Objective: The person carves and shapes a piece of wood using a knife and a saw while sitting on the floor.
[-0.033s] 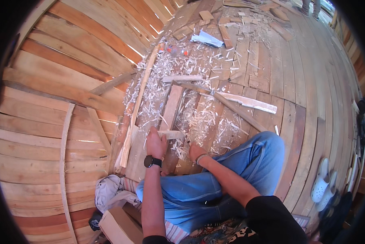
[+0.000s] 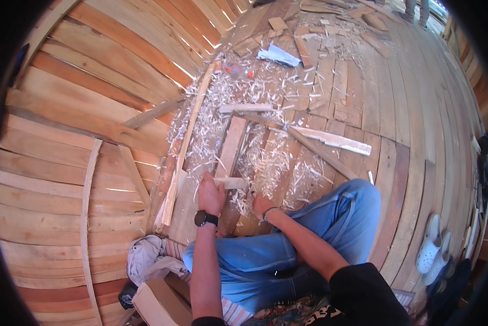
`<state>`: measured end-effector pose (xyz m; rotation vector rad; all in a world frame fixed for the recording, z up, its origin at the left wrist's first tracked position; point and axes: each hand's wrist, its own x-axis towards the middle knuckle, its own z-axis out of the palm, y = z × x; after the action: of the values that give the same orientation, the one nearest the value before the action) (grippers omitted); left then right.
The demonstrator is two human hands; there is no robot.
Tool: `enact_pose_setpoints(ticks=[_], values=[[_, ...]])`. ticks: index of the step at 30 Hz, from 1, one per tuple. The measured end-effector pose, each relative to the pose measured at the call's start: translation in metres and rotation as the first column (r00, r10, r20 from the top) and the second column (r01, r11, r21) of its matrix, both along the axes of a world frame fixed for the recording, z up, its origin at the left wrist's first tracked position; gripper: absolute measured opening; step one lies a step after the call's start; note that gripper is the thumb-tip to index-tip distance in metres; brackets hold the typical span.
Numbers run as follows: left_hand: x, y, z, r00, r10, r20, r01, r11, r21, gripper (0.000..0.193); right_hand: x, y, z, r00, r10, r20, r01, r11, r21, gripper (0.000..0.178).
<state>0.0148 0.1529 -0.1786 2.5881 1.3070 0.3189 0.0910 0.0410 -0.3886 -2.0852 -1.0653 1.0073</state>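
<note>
My left hand (image 2: 211, 196), with a black watch on its wrist, is closed around one end of a short pale piece of wood (image 2: 233, 183). That piece lies across the near end of a longer reddish wooden block (image 2: 232, 145) on the floor. Just right of it, my right hand (image 2: 262, 205) is closed low over the floor. A small dark bit shows at its fingers, but what it holds is hidden. Curled wood shavings (image 2: 271, 163) are heaped beyond my right hand. My legs in blue jeans (image 2: 255, 255) are folded under both forearms.
A long thin strip (image 2: 192, 130) runs along the left wall. Ahead lie a short pale stick (image 2: 246, 108), a dark narrow bar (image 2: 320, 151) and a white-edged board (image 2: 336, 140). White clogs (image 2: 429, 250) stand at right, a cardboard box (image 2: 160, 301) at lower left. Another person's legs (image 2: 418, 11) show far off.
The whole view has shifted very slightly. Both hands keep their places at the wood.
</note>
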Motion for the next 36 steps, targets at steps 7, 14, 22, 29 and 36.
enact_pose_setpoints(ticks=[7,14,22,29,36], values=[[0.004,-0.011,-0.007,0.999,0.042,0.011,-0.042,0.999,0.007,0.032,0.005,-0.01,0.015,0.999,-0.045,0.03,0.045,0.999,0.015,0.033],[-0.014,-0.004,-0.004,0.997,0.072,0.03,-0.07,0.997,-0.038,0.033,0.032,-0.003,0.117,0.981,-0.189,-0.049,0.195,0.926,0.324,0.032],[-0.021,-0.001,-0.01,0.995,0.092,0.043,-0.091,0.995,-0.036,0.034,0.021,-0.006,0.1,0.979,-0.198,-0.042,0.202,0.952,0.229,0.03],[-0.015,-0.002,-0.014,0.996,0.047,0.07,-0.047,0.999,-0.007,0.034,0.014,-0.012,0.069,0.993,-0.107,-0.041,0.109,0.992,0.058,0.031],[-0.021,-0.01,-0.011,0.997,0.064,0.041,-0.065,0.998,0.016,0.034,0.034,-0.009,0.138,0.984,-0.174,-0.049,0.18,0.955,0.237,0.032]])
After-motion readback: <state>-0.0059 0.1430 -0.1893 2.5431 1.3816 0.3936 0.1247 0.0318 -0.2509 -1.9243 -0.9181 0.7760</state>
